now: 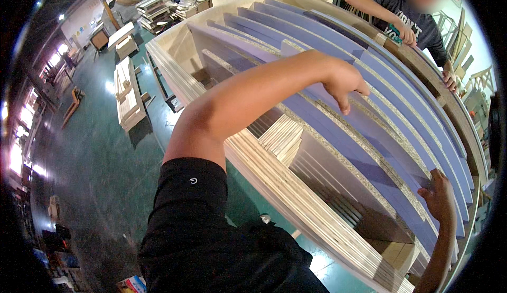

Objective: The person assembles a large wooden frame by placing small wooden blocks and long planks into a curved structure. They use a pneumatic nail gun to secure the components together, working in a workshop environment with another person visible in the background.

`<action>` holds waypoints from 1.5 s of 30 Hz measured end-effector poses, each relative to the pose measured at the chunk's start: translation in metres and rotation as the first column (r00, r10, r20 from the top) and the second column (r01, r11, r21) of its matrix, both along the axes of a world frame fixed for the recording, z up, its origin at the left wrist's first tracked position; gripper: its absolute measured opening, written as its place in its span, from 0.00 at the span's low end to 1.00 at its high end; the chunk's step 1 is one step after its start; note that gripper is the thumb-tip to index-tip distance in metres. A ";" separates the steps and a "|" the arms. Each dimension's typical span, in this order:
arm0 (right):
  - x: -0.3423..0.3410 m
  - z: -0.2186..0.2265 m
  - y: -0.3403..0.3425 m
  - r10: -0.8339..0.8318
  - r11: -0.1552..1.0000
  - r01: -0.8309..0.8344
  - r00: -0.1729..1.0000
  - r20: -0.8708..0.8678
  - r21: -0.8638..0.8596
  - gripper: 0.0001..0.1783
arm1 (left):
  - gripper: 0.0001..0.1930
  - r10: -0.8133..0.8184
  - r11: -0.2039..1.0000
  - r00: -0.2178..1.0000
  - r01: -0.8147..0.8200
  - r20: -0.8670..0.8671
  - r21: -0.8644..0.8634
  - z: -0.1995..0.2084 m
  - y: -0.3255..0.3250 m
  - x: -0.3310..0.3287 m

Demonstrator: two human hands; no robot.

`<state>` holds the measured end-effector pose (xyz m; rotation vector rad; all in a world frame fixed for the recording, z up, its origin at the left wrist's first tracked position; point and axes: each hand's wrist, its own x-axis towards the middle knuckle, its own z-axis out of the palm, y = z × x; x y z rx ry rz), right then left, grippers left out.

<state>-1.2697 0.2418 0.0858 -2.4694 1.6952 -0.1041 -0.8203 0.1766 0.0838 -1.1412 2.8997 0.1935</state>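
We see the boards (346, 148) standing on edge in close rows inside the big wooden frame (296, 192), so we judge much of the filling done, though the top is uncovered and gaps show on the near side beside the stacked wood strips (282, 137); how much is left we cannot tell. Our left hand (343, 82) is over the middle rows, its grip loosely open, while our right hand (441, 200) is by the boards' right ends, its grip unclear, and a co-worker (428, 34) leans over the far side.
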 end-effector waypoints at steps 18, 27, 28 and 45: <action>-0.015 -0.044 -0.006 0.250 0.968 -0.246 0.958 -0.139 0.043 0.29 | 0.26 -0.089 0.987 0.996 0.091 -0.022 0.133 -0.056 -0.013 0.001; -0.014 -0.055 -0.016 0.197 0.979 -0.186 0.970 -0.140 0.087 0.30 | 0.36 0.068 0.989 0.997 -0.071 -0.027 -0.127 -0.078 0.004 0.023; 0.001 -0.038 -0.007 0.137 0.970 -0.098 0.976 -0.167 0.224 0.31 | 0.37 0.129 0.989 0.992 -0.130 -0.013 -0.077 -0.090 0.002 0.024; -0.037 -0.057 -0.007 0.134 0.987 -0.120 0.984 -0.121 0.110 0.36 | 0.35 0.154 0.975 0.988 -0.150 0.009 -0.161 -0.087 0.008 0.014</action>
